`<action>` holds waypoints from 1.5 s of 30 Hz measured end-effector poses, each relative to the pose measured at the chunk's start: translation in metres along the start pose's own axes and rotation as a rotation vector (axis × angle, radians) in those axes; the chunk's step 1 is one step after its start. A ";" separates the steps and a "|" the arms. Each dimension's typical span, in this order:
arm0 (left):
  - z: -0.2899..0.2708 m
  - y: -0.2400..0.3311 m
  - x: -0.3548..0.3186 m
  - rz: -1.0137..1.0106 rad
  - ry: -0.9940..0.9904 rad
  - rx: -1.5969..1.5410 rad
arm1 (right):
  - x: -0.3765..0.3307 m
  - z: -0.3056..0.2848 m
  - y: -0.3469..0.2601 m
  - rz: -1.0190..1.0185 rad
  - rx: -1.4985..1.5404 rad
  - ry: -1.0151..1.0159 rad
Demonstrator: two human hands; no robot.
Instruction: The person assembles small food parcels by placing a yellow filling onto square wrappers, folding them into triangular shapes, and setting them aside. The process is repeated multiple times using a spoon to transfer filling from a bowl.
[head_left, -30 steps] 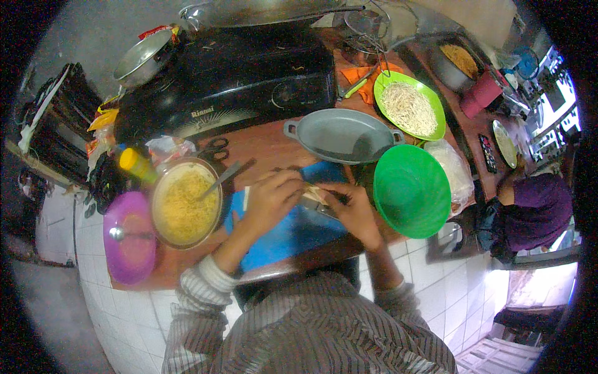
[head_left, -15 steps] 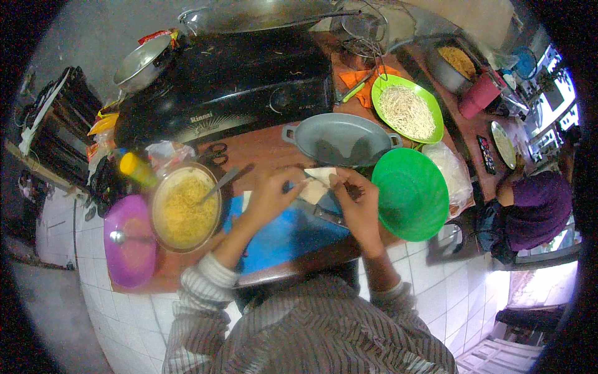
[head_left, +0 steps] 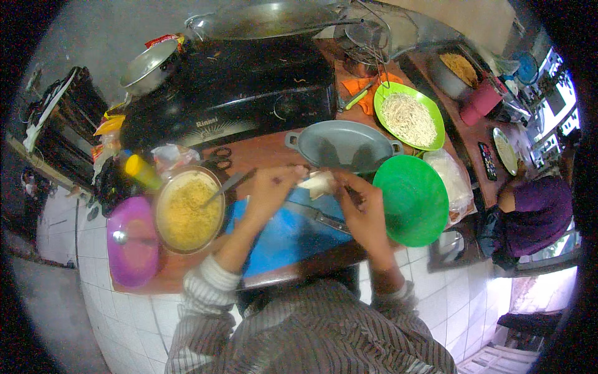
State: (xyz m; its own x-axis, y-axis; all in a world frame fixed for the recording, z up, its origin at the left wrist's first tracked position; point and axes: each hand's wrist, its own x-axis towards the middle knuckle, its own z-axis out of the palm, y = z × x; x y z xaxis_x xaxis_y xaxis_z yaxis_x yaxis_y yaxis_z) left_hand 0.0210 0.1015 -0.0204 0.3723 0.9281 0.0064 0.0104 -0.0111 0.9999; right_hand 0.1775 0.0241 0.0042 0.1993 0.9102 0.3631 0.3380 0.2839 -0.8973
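Over a blue mat (head_left: 268,240), a small pale sheet, seemingly a dough wrapper (head_left: 321,184), is folded over on itself. My right hand (head_left: 362,202) pinches its right end between thumb and fingers. At the left edge, the closed fingertips of my left hand (head_left: 272,190) meet the wrapper; their exact hold is partly hidden. Beneath my hands a knife (head_left: 328,220) lies on the mat. Left of my left hand stands a bowl (head_left: 163,229) of yellow shredded food (head_left: 189,209), with a spoon (head_left: 229,185) leaning in it.
Beyond the hands sits a grey oval pan (head_left: 342,143), with a black stove (head_left: 243,106) behind. A green bowl (head_left: 411,202) and a lime plate (head_left: 380,93) of pale strips stand right. A purple tray (head_left: 134,258) lies left. Another person in purple (head_left: 536,215) is far right.
The wrapper was a flatter, angular sheet and now looks folded into a narrower shape. My left fingertips have risen slightly at its edge. My right hand keeps its pinch.
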 end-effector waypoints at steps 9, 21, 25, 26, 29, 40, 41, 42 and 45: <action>0.000 0.039 -0.058 -0.081 -0.061 -0.068 | -0.008 -0.005 -0.028 -0.123 -0.222 -0.184; 0.011 0.035 -0.076 -0.055 0.084 -0.489 | -0.019 0.012 -0.032 -0.038 0.238 -0.044; 0.015 0.032 -0.080 0.003 0.133 -0.503 | -0.023 0.015 -0.031 -0.004 0.213 -0.031; 0.016 0.031 -0.081 -0.008 0.151 -0.466 | -0.023 0.015 -0.029 -0.049 0.170 -0.039; 0.021 0.024 -0.086 0.016 0.157 -0.462 | -0.028 0.014 -0.023 0.003 0.176 -0.049; 0.029 -0.005 -0.103 0.057 0.163 -0.264 | -0.052 0.019 0.001 0.265 0.336 -0.057; 0.029 -0.005 -0.105 -0.016 0.167 -0.314 | -0.052 0.020 0.002 0.252 0.327 -0.059; 0.028 -0.006 -0.107 -0.043 0.170 -0.318 | -0.054 0.021 0.002 0.229 0.311 -0.061; 0.027 -0.009 -0.107 -0.058 0.200 -0.298 | -0.053 0.026 0.004 0.176 0.395 -0.067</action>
State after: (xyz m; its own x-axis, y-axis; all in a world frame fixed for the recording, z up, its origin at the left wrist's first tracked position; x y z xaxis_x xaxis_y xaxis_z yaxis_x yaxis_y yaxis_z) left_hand 0.0056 -0.0079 -0.0302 0.1894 0.9788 -0.0775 -0.2560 0.1254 0.9585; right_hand 0.1445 -0.0155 -0.0249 0.1575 0.9690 0.1902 -0.0762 0.2040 -0.9760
